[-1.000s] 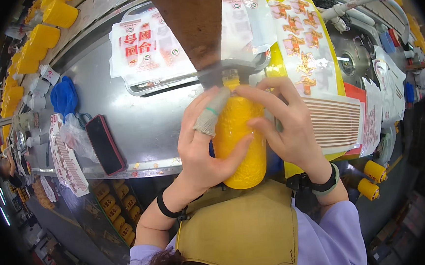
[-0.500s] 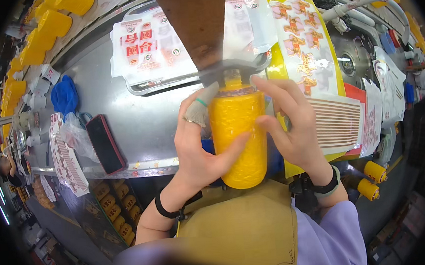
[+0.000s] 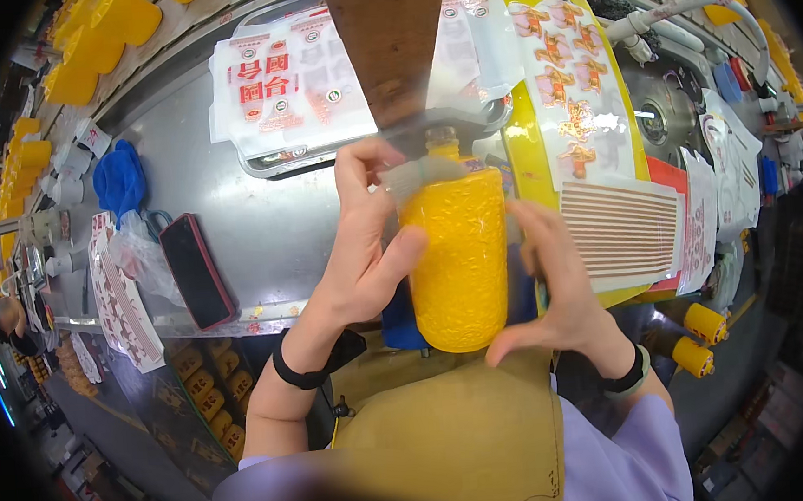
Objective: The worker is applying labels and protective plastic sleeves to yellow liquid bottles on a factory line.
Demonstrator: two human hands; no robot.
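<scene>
Left grip (image 3: pixel 364 244), head view, is half-curled, its covered finger across the shoulder of the yellow bottle (image 3: pixel 458 260); firmness of hold cannot be told. Right grip (image 3: pixel 562 286) gapes beside the base. The bottle, glossy and embossed, is at the bench's (image 3: pixel 274 227) near edge. Compared with earlier, the right grip sits lower. The neck points away from the wearer, long axis fore-and-aft.

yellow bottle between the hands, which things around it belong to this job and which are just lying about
Belonging, judging by position:
yellow bottle, being handled
grey finger cover, on the left hand
brown-striped sheet, probably
red-printed sheets, probably

Apparently just lying about:
phone
crumpled blue item
clear plastic bag
</scene>
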